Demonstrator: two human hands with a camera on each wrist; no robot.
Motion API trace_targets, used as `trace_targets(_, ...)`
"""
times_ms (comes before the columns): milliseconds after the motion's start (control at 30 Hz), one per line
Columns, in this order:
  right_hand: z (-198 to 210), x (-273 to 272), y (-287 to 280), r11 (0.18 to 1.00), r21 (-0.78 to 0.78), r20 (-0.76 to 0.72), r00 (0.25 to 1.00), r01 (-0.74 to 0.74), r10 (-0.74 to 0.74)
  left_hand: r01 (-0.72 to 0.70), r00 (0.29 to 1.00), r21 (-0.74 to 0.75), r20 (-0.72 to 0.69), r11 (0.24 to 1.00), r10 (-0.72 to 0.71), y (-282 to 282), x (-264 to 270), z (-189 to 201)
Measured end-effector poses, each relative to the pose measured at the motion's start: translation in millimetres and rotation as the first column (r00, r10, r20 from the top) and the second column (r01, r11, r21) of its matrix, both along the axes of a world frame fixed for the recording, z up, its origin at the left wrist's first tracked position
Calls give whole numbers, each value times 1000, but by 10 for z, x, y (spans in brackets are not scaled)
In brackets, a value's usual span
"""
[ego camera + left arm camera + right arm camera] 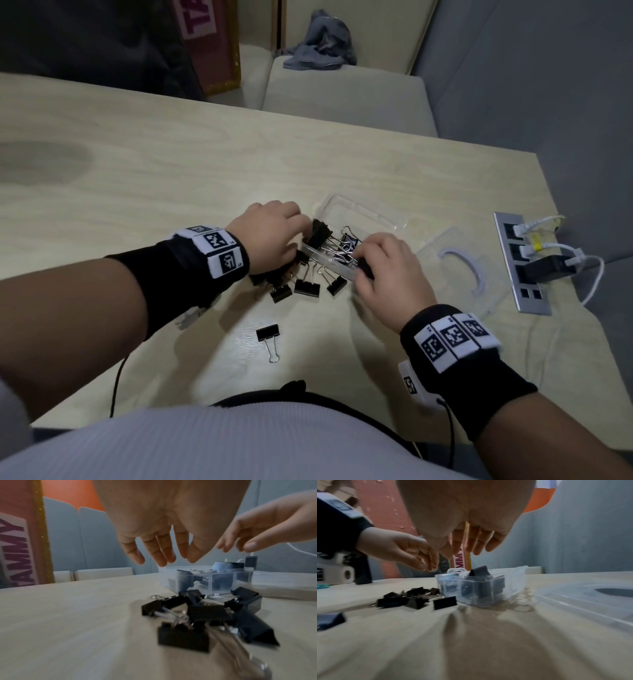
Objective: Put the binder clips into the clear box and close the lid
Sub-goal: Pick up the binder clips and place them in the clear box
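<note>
A small clear box [329, 261] stands mid-table with its lid [363, 213] folded open behind it and several black binder clips [322, 233] inside, one sticking above the rim. My left hand [296, 226] hovers at the box's left end, fingers straight and holding nothing [163, 555]. My right hand [363, 260] hovers at the box's right end, fingers loosely extended over it and holding nothing [467, 549]. Several loose clips [305, 287] lie on the table in front of the box [197, 614]. One more clip [268, 334] lies alone nearer me.
A flat clear plastic tray [459, 270] with a ring-shaped cutout lies right of the box. Further right, a metal socket strip [520, 263] set in the table holds white cables and a black plug. The light wooden table [154, 178] ends at an edge on the right.
</note>
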State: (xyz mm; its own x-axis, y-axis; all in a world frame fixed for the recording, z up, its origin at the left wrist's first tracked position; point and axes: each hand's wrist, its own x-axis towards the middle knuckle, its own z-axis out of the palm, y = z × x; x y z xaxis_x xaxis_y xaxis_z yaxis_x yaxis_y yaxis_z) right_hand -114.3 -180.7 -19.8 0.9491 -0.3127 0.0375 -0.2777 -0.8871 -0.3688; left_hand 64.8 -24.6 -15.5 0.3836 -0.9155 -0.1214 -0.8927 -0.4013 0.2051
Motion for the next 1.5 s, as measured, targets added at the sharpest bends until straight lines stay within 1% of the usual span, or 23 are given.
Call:
trace_targets(33, -8, -12, 65, 997, 3, -7, 997, -76, 76, -18, 1000, 43, -1, 999, 18, 62, 24, 2)
trace_targets(100, -64, -20, 188, 981, 25, -109, 975, -190, 191, -11, 1000, 147, -2, 989, 11, 183, 50, -11)
trace_targets(167, -156, -24, 274, 973, 21, -250, 941, -231, 228, 29, 999, 261, -35, 965, -21, 285, 50, -34)
trace_targets(233, -233, -48, 334, 971, 23, -338, 912, -238, 232, 65, 998, 352, -48, 934, -51, 357, 17, -72)
trace_targets(333, -280, -87, 408, 976, 9, -376, 903, -219, 206, 83, 997, 357, -37, 930, -75, 407, -60, -118)
trace_targets(467, -255, -58, 457, 975, -72, -338, 925, -211, 176, 72, 997, 355, -23, 932, -68, 399, -119, -106)
trace_targets(533, -258, -40, 468, 966, -50, -346, 911, -255, 223, 94, 995, 349, -5, 932, -99, 382, -133, -104)
trace_targets(600, -266, -32, 494, 950, 0, -395, 873, -311, 286, 108, 994, 359, -11, 927, -112, 360, -148, -115)
trace_targets(633, -272, -32, 513, 949, 21, -420, 858, -315, 294, 102, 995, 370, -29, 923, -99, 346, -154, -121)
trace_targets(700, -295, -34, 536, 957, 39, -434, 858, -287, 275, 81, 996, 379, -60, 922, -63, 325, -173, -130)
trace_targets(800, -312, -37, 536, 968, 5, -429, 874, -252, 229, 48, 998, 382, -60, 923, -27, 304, -181, -143)
trace_targets(900, -315, -35, 504, 981, 9, -403, 897, -196, 183, 41, 998, 406, -63, 913, -16, 277, -176, -133)
trace_targets(1000, -315, -26, 466, 990, 8, -333, 934, -137, 132, 11, 997, 408, -69, 913, 19, 246, -142, -108)
trace_targets(1066, -291, -27, 428, 992, 30, -317, 941, -119, 123, -30, 995, 394, -77, 918, 66, 246, -97, -112)
trace_targets(1166, -234, -12, 360, 992, 70, -280, 952, -109, 124, -22, 997, 365, -62, 931, 48, 261, -35, -123)
trace_targets(1233, -199, 17, 324, 988, 117, -220, 967, -103, 127, -19, 997, 343, -59, 939, 42, 270, -14, -97)
trace_targets(1300, -128, 71, 285, 982, 168, -126, 986, -85, 107, -1, 995, 337, -91, 942, 34, 276, 9, -66)
trace_targets(1366, -16, 168, 207, 976, 214, -15, 999, -32, 36, 50, 988, 387, -151, 921, 10, 272, 26, -49)
trace_targets(1400, 51, 234, 153, 973, 229, 34, 999, 19, -28, 71, 987, 417, -162, 906, -2, 270, 27, -48)
trace_targets(1466, 171, 392, 10, 950, 258, 98, 973, 176, -208, 79, 990, 455, -139, 887, -17, 257, 9, -63)
trace_targets(1500, 223, 466, -78, 927, 275, 103, 951, 256, -293, 68, 993, 457, -120, 887, -15, 245, -13, -77)
